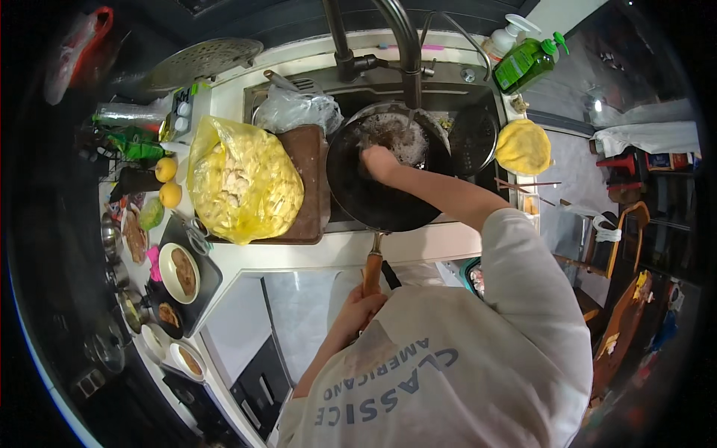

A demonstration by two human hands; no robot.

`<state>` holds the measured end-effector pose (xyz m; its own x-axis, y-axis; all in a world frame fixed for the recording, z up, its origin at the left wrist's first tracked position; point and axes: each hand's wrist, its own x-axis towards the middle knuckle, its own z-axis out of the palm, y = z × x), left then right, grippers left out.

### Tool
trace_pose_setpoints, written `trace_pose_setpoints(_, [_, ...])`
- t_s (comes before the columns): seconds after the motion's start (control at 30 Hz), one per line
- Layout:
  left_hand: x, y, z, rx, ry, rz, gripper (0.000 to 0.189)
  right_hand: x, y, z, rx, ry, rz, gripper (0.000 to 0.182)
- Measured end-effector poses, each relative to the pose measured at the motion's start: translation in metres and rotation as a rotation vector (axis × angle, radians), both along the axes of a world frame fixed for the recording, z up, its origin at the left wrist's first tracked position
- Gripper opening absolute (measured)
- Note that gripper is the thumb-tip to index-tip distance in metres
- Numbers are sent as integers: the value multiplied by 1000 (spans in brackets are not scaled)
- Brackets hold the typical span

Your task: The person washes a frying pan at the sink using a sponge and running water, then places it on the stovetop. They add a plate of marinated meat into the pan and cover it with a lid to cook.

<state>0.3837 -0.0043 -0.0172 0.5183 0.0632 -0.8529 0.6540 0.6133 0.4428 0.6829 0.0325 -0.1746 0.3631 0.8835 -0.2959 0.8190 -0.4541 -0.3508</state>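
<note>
A dark wok (386,207) with a wooden handle rests over the sink, under the black faucet (411,67). Foamy water lies in its far part, and a thin stream seems to fall into it. My left hand (361,305) grips the wok's handle (373,271) near the counter edge. My right hand (380,162) is inside the wok at the edge of the foam, fingers curled downward. Something dark and blurred shows by its fingertips; what it is cannot be told. To the right of the wok, a black perforated strainer (473,140) leans in the sink.
A yellow plastic bag of cauliflower florets (246,185) sits on a brown cutting board (313,190) at the left. A clear plastic bag (299,109) lies behind it. Green soap bottle (524,64) and yellow cloth (524,147) are at right. Dishes of food, including an oval bowl (163,269), stand at left.
</note>
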Motion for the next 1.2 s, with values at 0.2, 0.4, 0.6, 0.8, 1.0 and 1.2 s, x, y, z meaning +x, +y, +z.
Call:
trace_pose_setpoints(0.2, [-6, 2, -18, -15, -53, -32, 20, -52, -47, 41, -109, 173, 188, 15])
trace_pose_setpoints(0.4, [-5, 5, -12, 24, -30, -87, 24, 6, -33, -34, 22, -154, 72, 14])
trace_pose_setpoints(0.6, [-2, 8, 0, -13, -21, -23, 25, 13, -33, -38, 132, -160, 78, 14])
trace_pose_setpoints(0.8, [1, 13, 1, 17, -33, -81, 23, -39, -21, 6, 58, 43, 120, 10])
trace_pose_setpoints(1.0, [-1, 13, 3, 12, -30, -64, 21, 27, -25, -45, 37, -231, 23, 12])
trace_pose_setpoints(1.2, [-3, 13, -7, 21, -32, -115, 17, 13, -98, 1, -313, -140, 119, 13])
